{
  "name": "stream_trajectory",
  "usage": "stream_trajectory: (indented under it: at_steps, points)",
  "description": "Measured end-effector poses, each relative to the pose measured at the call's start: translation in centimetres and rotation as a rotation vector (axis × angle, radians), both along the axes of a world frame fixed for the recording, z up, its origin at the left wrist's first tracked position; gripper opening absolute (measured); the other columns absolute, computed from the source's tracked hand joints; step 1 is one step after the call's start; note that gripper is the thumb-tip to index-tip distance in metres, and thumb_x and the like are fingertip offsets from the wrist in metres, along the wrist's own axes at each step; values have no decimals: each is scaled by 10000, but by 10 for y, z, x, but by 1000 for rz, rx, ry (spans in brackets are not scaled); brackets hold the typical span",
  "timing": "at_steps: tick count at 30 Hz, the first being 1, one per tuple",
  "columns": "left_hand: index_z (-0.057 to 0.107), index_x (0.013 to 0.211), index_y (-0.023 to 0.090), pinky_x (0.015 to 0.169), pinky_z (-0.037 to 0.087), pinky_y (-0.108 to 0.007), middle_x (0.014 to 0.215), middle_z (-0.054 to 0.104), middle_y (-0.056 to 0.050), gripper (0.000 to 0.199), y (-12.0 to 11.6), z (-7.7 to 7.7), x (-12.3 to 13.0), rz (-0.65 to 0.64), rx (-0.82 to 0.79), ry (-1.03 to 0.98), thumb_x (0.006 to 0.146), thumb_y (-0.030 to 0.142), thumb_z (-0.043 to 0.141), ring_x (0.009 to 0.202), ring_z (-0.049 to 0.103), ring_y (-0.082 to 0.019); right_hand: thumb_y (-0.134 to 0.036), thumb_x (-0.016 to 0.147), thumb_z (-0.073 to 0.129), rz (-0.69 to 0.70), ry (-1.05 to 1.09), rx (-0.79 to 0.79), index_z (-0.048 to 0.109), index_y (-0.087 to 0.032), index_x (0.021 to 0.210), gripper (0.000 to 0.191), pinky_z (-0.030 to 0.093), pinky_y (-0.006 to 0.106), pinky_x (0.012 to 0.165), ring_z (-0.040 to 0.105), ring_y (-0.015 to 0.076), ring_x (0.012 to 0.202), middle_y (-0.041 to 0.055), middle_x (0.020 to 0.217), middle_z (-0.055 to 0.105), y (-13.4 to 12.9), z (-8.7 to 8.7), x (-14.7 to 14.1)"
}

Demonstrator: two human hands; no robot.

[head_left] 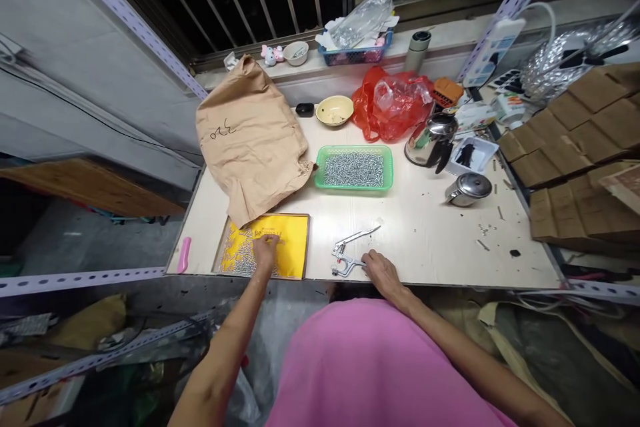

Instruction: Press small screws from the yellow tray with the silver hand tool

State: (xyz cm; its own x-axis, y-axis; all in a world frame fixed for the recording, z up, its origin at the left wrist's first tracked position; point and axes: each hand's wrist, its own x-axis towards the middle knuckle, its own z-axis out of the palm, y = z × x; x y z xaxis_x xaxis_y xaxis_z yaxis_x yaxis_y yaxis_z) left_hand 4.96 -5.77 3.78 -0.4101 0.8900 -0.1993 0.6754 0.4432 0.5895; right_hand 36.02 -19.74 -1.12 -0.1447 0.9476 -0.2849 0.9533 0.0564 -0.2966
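Observation:
My left hand [265, 251] is over a shallow tray with a yellow bottom [295, 247], its fingers bent together at the edge of a heap of small silvery metal pins [244, 259]. Whether a pin is between the fingertips is too small to see. At the table's front edge, my right hand [383, 273] has its fingers closed at the end of the lower handle of metal pliers [345, 265]. The pliers lie on the table with their handles spread and jaws to the left. Behind them stands a green plastic basket [320, 180] filled with similar metal pins.
A large brown paper bag [255, 140] leans over the tray's back edge. A pink-handled object [184, 255] lies far left. A cream bowl [335, 111], red plastic bag [395, 103], metal kettle [425, 142] and lidded metal cup [469, 189] stand behind. Cardboard boxes [575, 127] are stacked right.

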Motion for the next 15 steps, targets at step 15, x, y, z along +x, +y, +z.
stream_trajectory:
  at_steps: [15]
  points:
    - [697, 933, 113, 727, 416, -278, 968, 677, -151, 246, -41, -20, 43, -598, -243, 478, 860, 166, 468, 885, 634, -220, -210, 903, 552, -46, -11, 15, 570, -216, 1017, 115, 395, 279, 671, 558, 181, 881, 57, 1009, 581, -3, 0, 0]
